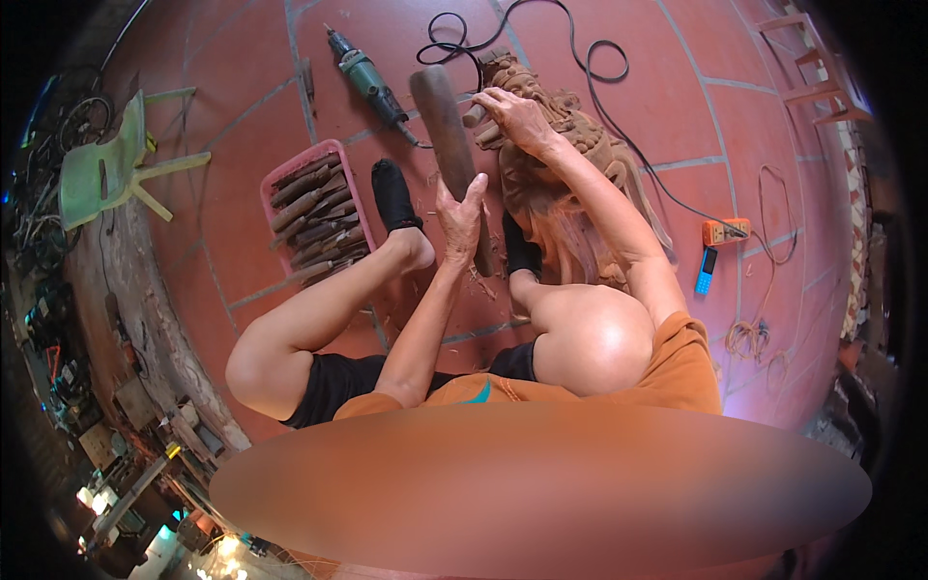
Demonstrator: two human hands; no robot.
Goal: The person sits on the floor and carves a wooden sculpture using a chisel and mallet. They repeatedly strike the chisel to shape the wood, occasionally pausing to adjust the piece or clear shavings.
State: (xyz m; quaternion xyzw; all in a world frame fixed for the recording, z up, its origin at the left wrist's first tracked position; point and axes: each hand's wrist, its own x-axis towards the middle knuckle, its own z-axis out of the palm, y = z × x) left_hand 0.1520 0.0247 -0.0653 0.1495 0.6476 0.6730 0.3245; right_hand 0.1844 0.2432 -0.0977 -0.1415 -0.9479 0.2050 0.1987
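Note:
My left hand (459, 220) is wrapped round the lower part of a long, dark wooden mallet (445, 121), its thick end pointing away from me. A brown wooden carving (556, 217) of a bearded figure lies on the floor in front of my right leg, its head at the far end. Over the carving's upper part, my right hand (520, 121) is closed on what looks like a chisel, whose round wooden handle (475, 117) sticks out toward the mallet. The hand and carving hide its blade. Mallet and handle are slightly apart.
A pink basket (349, 164) of wooden-handled tools stands left of my left foot. Beyond it lies a green power tool (365, 79) with a looping black cord. An orange power strip (725, 232) and blue phone (708, 271) lie right; a green chair (106, 164) stands left. Wood chips litter the floor.

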